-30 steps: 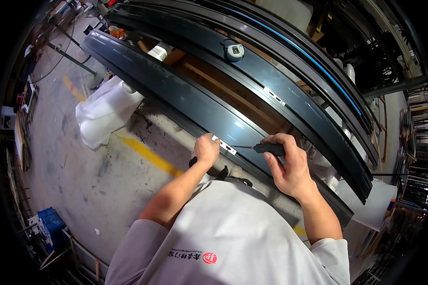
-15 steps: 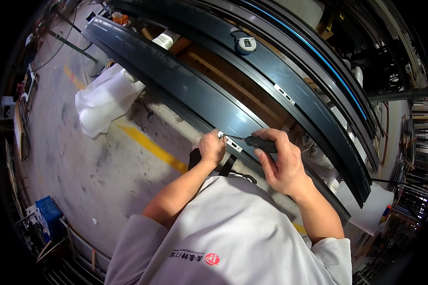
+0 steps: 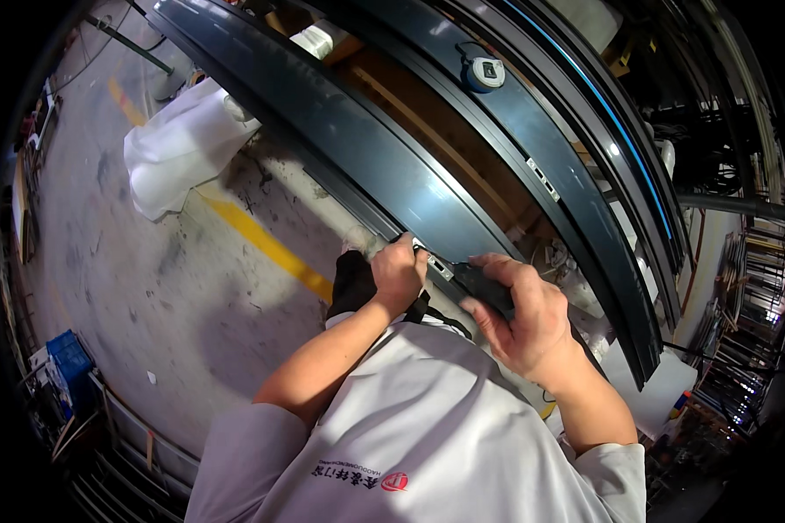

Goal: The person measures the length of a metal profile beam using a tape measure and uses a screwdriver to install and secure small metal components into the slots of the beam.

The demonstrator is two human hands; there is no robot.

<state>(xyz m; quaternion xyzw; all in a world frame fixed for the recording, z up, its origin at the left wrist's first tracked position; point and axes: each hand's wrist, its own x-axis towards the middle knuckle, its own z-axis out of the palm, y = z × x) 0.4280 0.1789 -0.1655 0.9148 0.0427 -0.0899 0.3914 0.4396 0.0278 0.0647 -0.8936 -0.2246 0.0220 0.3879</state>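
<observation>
My right hand is wrapped round the black handle of a screwdriver. Its thin shaft points left toward a silver slotted metal plate on the near edge of a long dark grey metal profile. At the plate's left end my left hand is closed, thumb and fingers pressed together against the profile's edge. Whatever it pinches is hidden by the fingers. A similar slotted plate sits on a second dark profile beyond.
On the second profile lies a white and dark tape measure. More profiles, one with a blue strip, lie farther back. White wrapped material stands at the left, above a floor with a yellow line. A blue crate sits lower left.
The view has shifted slightly. My right hand and the screwdriver have come a little lower and nearer, and the handle is tilted more. My left hand stays by the plate's end.
</observation>
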